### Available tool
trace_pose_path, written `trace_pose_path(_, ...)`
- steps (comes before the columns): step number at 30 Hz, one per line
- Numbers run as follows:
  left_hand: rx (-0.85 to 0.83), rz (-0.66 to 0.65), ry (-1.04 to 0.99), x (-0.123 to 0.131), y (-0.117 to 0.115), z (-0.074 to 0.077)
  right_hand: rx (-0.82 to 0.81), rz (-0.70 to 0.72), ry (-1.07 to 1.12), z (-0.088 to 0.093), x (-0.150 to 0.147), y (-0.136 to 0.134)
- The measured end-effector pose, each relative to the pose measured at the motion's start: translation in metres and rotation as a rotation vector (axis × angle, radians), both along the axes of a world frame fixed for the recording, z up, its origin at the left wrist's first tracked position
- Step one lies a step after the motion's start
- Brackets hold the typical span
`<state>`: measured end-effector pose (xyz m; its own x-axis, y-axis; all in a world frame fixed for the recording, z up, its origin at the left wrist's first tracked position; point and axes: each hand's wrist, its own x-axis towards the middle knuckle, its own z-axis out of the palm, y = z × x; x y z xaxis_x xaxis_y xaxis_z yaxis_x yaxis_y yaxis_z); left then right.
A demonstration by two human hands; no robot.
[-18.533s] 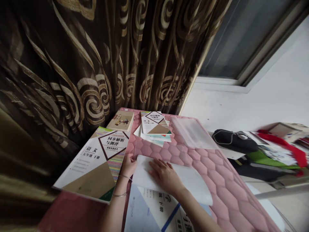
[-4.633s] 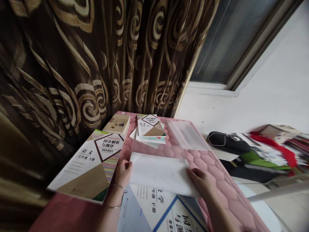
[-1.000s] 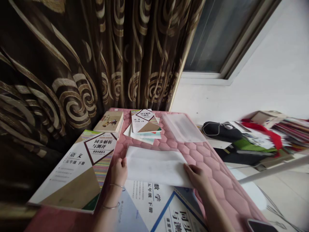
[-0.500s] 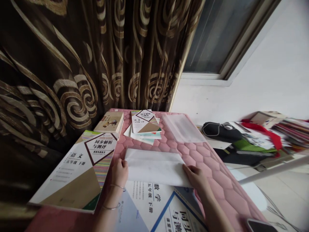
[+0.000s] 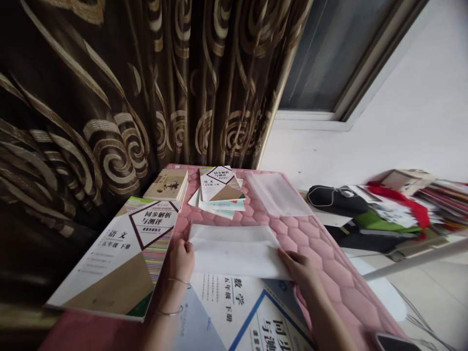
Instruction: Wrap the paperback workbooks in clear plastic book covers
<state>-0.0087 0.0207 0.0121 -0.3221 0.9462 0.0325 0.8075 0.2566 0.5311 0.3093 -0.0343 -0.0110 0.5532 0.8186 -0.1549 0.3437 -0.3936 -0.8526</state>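
My left hand (image 5: 184, 261), with two thin bangles on the wrist, pinches the left edge of a white sheet (image 5: 234, 251). On the opposite edge, my right hand (image 5: 297, 265) has its thumb and fingers closed on the same sheet. A crease runs across the sheet near its far side; whether it is paper or plastic I cannot tell. It covers the far part of a blue-and-white maths workbook (image 5: 234, 307), which lies turned sideways in front of me. Left of my left hand is a large Chinese-language workbook (image 5: 120, 248).
The desk has a pink hexagon-patterned cover (image 5: 336, 278). Toward the back lie a beige book stack (image 5: 166, 185), smaller workbooks (image 5: 221, 187) and translucent plastic sleeves (image 5: 280, 194). A phone-like device (image 5: 395, 342) sits at the near right edge. Beyond are piled papers (image 5: 398, 209) and a patterned curtain (image 5: 204, 83).
Both hands keep hold of the white sheet in nearly the same place. Its near edge sits slightly higher, and the view has shifted a little.
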Motion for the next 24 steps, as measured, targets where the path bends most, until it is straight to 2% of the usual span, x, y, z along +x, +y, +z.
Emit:
trace_pose_path(10,-0.016,-0.019,0.015,-0.0005,-0.0002,0.0003,-0.042,-0.005,-0.063,0.0047,-0.0041,0.0045)
trace_pose_path(17,-0.02,-0.017,0.007,0.0014,-0.0014,0.0007,-0.049,-0.003,0.061,0.0068,-0.0033,-0.0009)
trace_pose_path(24,-0.013,-0.004,-0.058,0.0021,-0.0032,0.0066,-0.013,-0.008,-0.138,0.0062,-0.0084,0.0029)
